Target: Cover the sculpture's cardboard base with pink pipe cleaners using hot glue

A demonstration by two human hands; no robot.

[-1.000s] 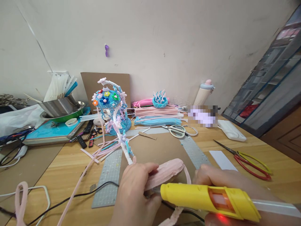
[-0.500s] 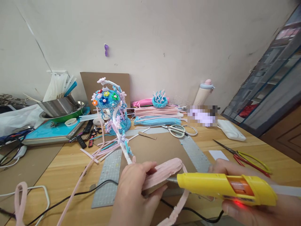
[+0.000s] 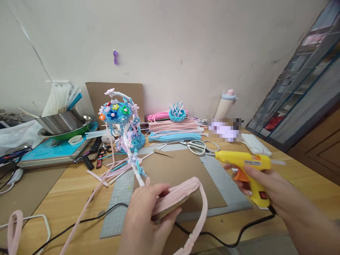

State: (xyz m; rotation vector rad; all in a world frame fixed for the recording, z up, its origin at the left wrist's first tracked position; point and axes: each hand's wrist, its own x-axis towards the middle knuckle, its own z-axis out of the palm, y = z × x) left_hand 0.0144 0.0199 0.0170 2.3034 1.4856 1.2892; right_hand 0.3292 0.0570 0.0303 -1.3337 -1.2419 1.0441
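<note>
My left hand [image 3: 148, 216] is closed around a flat cardboard piece covered with pink pipe cleaner [image 3: 176, 194], thumb below and fingers on top. From its right end a loose pink strand [image 3: 201, 216] curves down past the lower edge of the view. A white-wrapped stem [image 3: 137, 173] with small flowers rises beyond the hand; whether it joins the piece is hidden. In my right hand [image 3: 276, 187] is a yellow hot glue gun [image 3: 247, 160], its fingers round the grip and orange trigger. The nozzle points left, apart from the pink piece.
A grey cutting mat [image 3: 114, 212] lies under a cardboard sheet [image 3: 183, 166]. White-handled scissors [image 3: 197, 147] rest behind it, near bundled blue pipe cleaners [image 3: 175, 136]. A flowered blue craft [image 3: 117, 113] stands left of these. The glue gun's black cord [image 3: 239, 239] crosses the table front.
The glue gun has moved away from the pink piece's edge, up and to the right, and turned so its trigger side shows. My left hand still holds the piece.
</note>
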